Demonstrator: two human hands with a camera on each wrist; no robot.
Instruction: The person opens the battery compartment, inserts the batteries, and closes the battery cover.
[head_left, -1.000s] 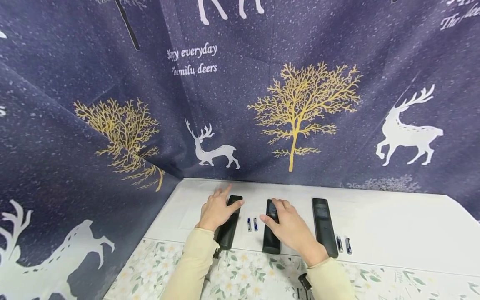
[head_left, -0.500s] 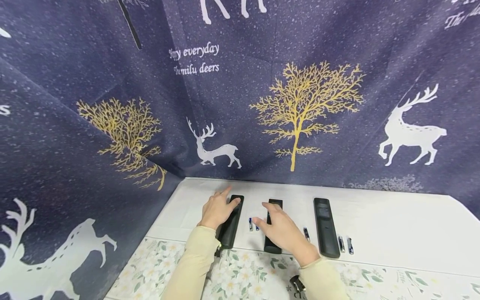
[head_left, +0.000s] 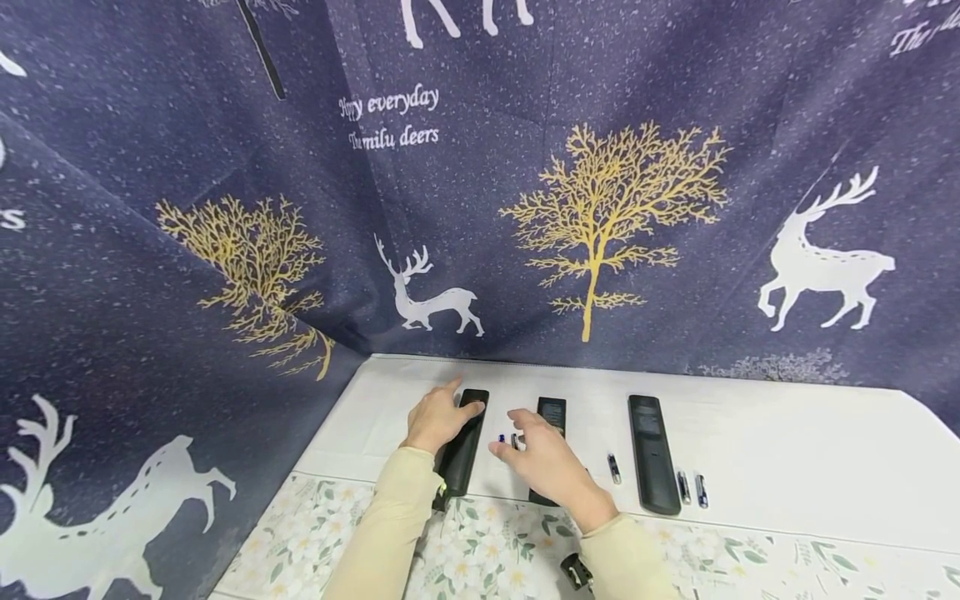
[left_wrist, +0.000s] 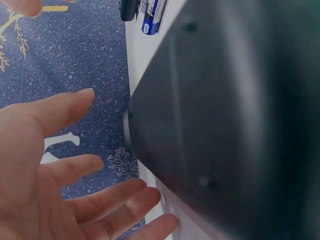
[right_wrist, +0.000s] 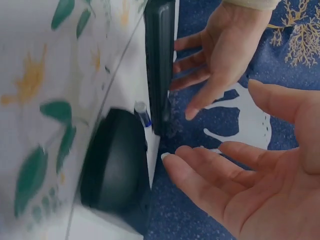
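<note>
My left hand (head_left: 435,421) is over the left black remote control (head_left: 467,458), its thumb crossing the upper end. In the left wrist view that remote control (left_wrist: 210,120) looms close beside the spread left fingers. My right hand (head_left: 551,462), fingers loosely bent, hovers above the middle remote control (head_left: 552,408) and covers part of it. Between these two remote controls lie small batteries (head_left: 516,440), partly hidden by the right thumb and fingers. The right wrist view shows one battery (right_wrist: 143,114) beside the remote controls, and nothing in the right hand.
A third remote control (head_left: 654,454) lies to the right, with a pair of batteries (head_left: 684,487) on its right. A single battery (head_left: 614,468) lies on its left. A dark patterned curtain (head_left: 600,208) hangs behind the white tabletop (head_left: 795,458).
My right hand has shifted left, off the middle remote control's top end and toward the batteries, uncovering a battery left of the third remote control. The left hand has stayed nearly still.
</note>
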